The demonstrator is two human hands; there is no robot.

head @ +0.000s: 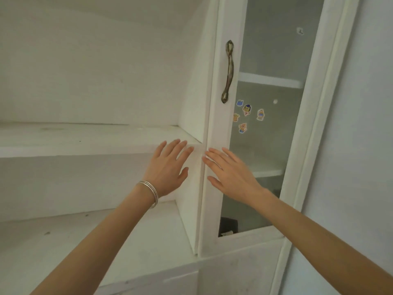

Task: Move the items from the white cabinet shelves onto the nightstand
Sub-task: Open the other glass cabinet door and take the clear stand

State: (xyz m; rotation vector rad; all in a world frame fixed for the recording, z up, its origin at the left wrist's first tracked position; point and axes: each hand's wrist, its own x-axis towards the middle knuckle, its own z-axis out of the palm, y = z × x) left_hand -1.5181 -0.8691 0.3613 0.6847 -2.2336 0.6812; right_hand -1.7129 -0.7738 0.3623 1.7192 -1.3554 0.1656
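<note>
white cabinet, two open hands.

A home: white cabinet with cartoon stickers on glass

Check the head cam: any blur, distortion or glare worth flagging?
Head view: wide-angle bending bows the door frame and shelf edges; soft, even daylight, no hard shadows; slight motion blur on both hands, left hand and right hand; the frosted glass panel dims what is behind it, no strong glare; the stickers read fairly sharp.
</note>
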